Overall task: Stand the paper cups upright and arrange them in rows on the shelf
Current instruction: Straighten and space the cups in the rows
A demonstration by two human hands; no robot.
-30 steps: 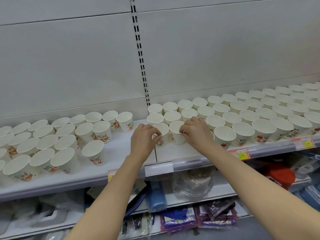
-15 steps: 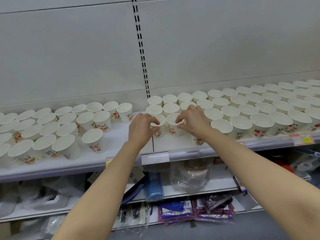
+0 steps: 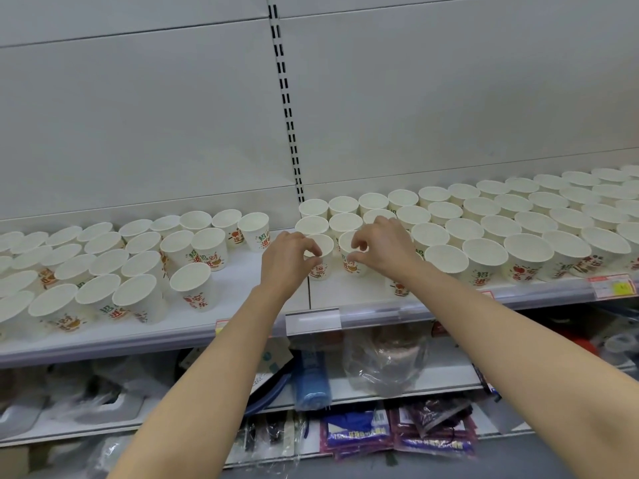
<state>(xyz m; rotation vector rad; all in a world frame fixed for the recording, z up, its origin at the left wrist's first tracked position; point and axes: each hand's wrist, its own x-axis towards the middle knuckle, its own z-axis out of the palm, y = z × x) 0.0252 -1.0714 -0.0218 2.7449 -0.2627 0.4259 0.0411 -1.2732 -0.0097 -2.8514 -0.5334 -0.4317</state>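
Note:
Many white paper cups with red and green print stand upright on the white shelf (image 3: 242,285). On the right, the cups (image 3: 484,250) form neat rows. Those on the left (image 3: 103,264) stand in a looser cluster. At the left end of the right rows, my left hand (image 3: 287,264) pinches the near rim of one front cup (image 3: 320,273) between thumb and forefinger. My right hand (image 3: 383,248) pinches the rim of the neighbouring cup (image 3: 351,267) the same way. Both cups are upright, side by side, just in front of the second row.
A single cup (image 3: 192,288) stands apart on the left half, towards the front edge. A slotted upright (image 3: 287,108) divides the back panel. Price tags (image 3: 313,319) line the shelf's front rail. The lower shelf (image 3: 415,385) holds bagged goods and a blue roll (image 3: 311,382).
Both hands stay on the same two front cups. The fingers have lifted from wrapping the cups to a fingertip pinch at the rims. The view has tilted slightly.

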